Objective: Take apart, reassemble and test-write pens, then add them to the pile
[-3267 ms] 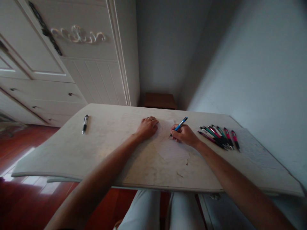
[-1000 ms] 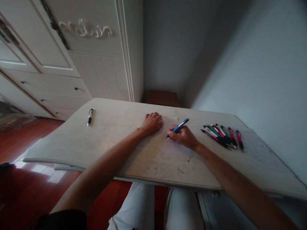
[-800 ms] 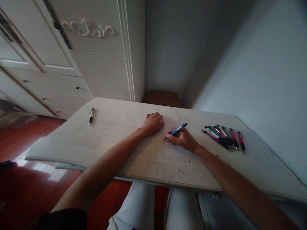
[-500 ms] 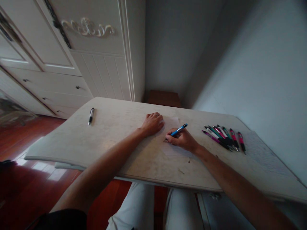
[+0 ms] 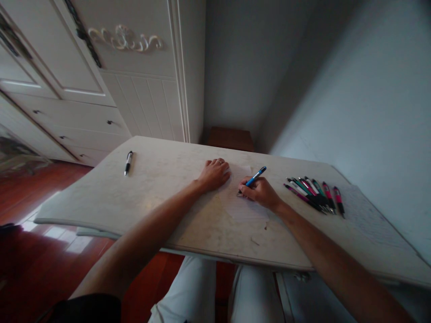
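Observation:
A blue pen (image 5: 253, 178) is gripped in my right hand (image 5: 261, 193), its tip down at the lined sheet of paper (image 5: 247, 211) and its black end tilted up to the right. My left hand (image 5: 215, 173) rests flat, palm down, at the upper left edge of that sheet, with a ring on one finger. Nothing shows in its fingers. Part of the sheet is hidden beneath both hands.
Several pens (image 5: 313, 193) lie bunched on the table (image 5: 161, 179) to the right, beside a paper covered in writing (image 5: 370, 217). A black-and-white pen (image 5: 128, 163) lies at the far left. A white cabinet (image 5: 144, 98) and a wall (image 5: 377, 103) stand behind.
My right hand with the blue pen has shifted slightly to the right across the paper. My left hand has stayed in place.

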Tool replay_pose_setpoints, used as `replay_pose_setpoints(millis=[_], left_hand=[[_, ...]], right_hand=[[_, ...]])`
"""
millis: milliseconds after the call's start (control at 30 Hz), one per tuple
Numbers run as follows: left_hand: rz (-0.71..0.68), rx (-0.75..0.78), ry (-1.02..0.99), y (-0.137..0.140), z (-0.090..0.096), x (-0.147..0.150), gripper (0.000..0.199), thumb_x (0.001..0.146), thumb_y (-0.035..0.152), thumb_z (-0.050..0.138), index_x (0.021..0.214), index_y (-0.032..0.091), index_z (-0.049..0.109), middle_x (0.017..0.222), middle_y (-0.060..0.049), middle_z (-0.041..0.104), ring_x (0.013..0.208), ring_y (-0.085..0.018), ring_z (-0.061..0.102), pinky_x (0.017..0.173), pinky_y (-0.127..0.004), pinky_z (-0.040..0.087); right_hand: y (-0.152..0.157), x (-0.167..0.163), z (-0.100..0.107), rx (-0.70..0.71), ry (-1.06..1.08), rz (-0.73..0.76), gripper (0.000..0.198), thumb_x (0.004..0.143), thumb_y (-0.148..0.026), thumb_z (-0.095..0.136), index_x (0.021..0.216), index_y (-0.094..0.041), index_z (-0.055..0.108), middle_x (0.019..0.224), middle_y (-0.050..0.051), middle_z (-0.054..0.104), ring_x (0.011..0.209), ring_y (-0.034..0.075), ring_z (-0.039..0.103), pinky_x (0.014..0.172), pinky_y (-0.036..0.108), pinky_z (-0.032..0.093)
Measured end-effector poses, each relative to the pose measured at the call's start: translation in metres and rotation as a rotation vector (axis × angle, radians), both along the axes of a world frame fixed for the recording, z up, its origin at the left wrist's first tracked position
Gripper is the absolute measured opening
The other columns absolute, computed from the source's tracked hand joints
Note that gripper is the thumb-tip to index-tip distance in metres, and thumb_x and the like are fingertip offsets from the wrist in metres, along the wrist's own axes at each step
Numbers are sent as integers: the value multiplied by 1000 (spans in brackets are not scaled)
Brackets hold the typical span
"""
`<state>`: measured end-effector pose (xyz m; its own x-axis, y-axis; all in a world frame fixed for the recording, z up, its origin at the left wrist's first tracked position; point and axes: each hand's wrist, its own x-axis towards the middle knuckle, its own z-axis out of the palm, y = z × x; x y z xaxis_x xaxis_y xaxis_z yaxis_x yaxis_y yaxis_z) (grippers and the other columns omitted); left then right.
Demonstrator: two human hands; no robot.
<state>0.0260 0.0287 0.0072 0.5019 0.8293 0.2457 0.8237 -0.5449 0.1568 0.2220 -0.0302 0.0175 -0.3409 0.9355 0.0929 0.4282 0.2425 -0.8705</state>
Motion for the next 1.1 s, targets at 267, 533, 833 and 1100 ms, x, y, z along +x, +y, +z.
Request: replay_pose_setpoints(millis=[267, 533, 833, 1100], left_hand=[[6, -8, 14, -1, 3, 0, 29, 94, 37, 44, 112, 19, 58, 125, -11, 56, 115, -26, 51, 98, -41, 35], [4, -30, -9, 0, 3, 0, 30, 93, 38, 45, 112, 18, 58, 124, -11, 56, 115, -26, 51, 99, -41, 35], [8, -79, -123, 8, 0, -3, 30, 95, 37, 41, 105, 19, 63, 119, -9, 60, 112, -24, 54, 97, -41, 37], [22, -213, -339, 27, -2, -14, 37, 85, 12, 45, 116, 19, 64, 125, -6, 63, 116, -21, 56, 101, -36, 41]], right_hand=[[1, 2, 3, 108, -106, -44, 19, 77, -32, 56, 67, -16, 61, 56, 1, 61, 50, 12, 53, 50, 23, 41], [2, 4, -2, 109, -109, 19, 23, 79, -36, 57, 69, -16, 62, 57, 0, 60, 50, 12, 51, 49, 23, 39], [13, 13, -4, 240, -88, -137, 22, 80, -36, 54, 72, -17, 62, 57, 0, 60, 50, 14, 54, 51, 25, 42], [17, 20, 0, 223, 47, -240, 28, 81, -44, 57, 76, -17, 60, 56, -1, 57, 45, 12, 52, 46, 24, 41]])
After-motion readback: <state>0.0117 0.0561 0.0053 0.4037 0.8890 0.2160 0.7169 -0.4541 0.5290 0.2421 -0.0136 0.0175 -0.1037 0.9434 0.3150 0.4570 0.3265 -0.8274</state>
